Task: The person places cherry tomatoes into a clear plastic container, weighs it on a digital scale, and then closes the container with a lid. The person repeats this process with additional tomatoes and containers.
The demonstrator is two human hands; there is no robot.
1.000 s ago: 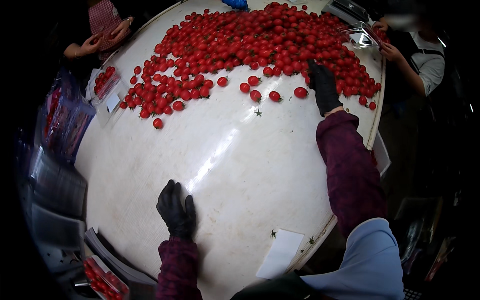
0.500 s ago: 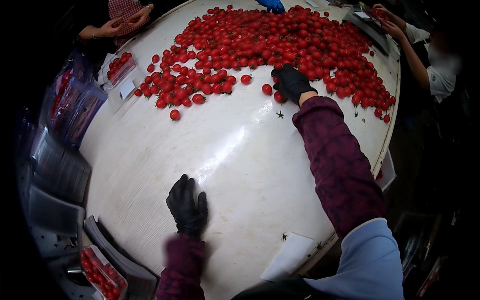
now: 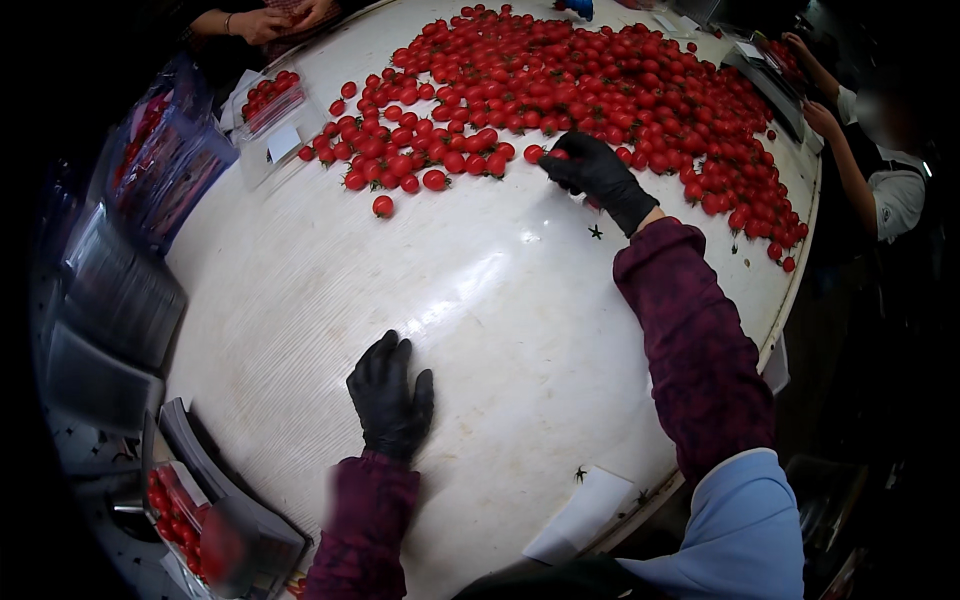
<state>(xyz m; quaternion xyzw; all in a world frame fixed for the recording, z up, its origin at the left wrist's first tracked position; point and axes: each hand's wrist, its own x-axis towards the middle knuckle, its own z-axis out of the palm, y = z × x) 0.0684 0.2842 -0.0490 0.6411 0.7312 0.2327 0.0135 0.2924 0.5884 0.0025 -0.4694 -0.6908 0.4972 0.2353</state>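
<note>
The white tabletop has a curved right edge. Reflected light streaks its middle. The room beyond is dark.

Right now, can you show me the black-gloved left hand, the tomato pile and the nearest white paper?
Black-gloved left hand [image 3: 391, 405], head view: back of the hand.
Tomato pile [image 3: 585, 92], head view: middle of the heap.
White paper [image 3: 580, 516], head view: middle of its upper face.

Red tomatoes, purple sleeves (dark-mottled)

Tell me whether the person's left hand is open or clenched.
Open: the left hand has its fingers loosely extended and its thumb standing apart. Whether the palm covers anything cannot be told.
</note>
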